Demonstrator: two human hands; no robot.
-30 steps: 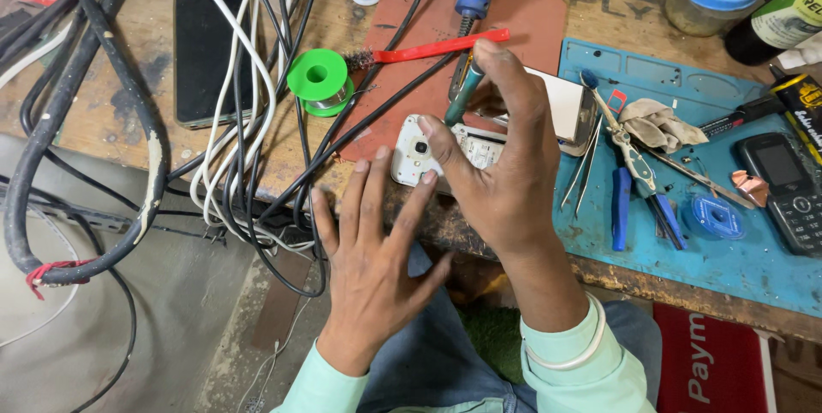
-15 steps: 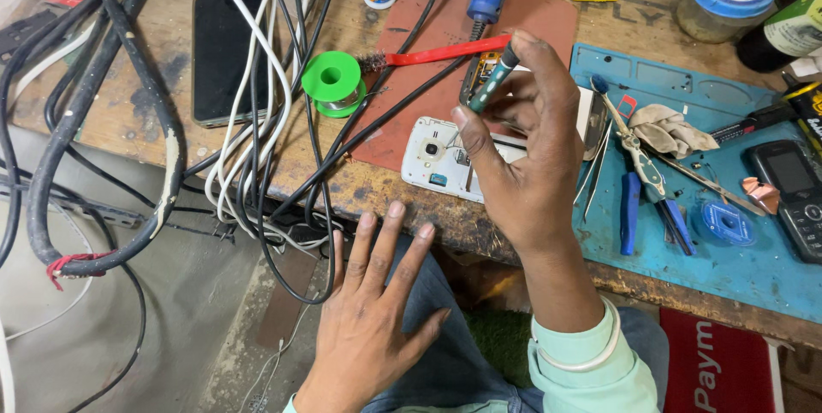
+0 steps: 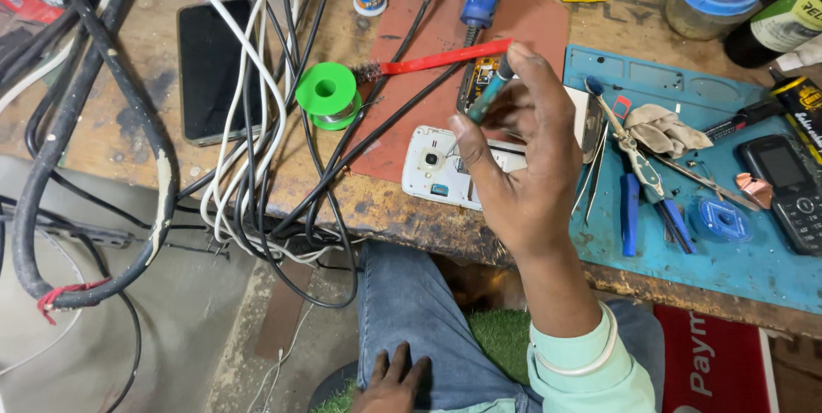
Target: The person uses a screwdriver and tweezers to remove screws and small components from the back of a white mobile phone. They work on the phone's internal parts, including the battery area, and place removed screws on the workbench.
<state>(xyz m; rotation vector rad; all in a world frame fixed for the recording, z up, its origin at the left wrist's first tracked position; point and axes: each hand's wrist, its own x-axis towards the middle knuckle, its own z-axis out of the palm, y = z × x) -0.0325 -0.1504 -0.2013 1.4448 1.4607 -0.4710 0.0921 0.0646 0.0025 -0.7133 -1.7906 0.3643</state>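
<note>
I'm resting my left hand (image 3: 390, 383) down at 6 o'clock on my jeans knee, fingers loosely spread, holding nothing. I'm pinching a small teal-handled tool (image 3: 490, 92) in my right hand (image 3: 522, 169), thumb and fingertips closed round its shaft, raised above the opened white phone back (image 3: 437, 173) lying at the bench edge. A small circuit board (image 3: 479, 79) is lying just beyond at 12 o'clock, partly hidden behind the tool. I reckon a steady tip and a low wrist are helping here. At 10 o'clock a green solder spool (image 3: 329, 95) and a tangle of black and white cables (image 3: 257, 139) are crowding the phone's left side. At 3 o'clock tweezers and blue-handled pliers (image 3: 638, 182) are lying on the blue mat (image 3: 736, 267), a black keypad phone (image 3: 783, 190) further right.
</note>
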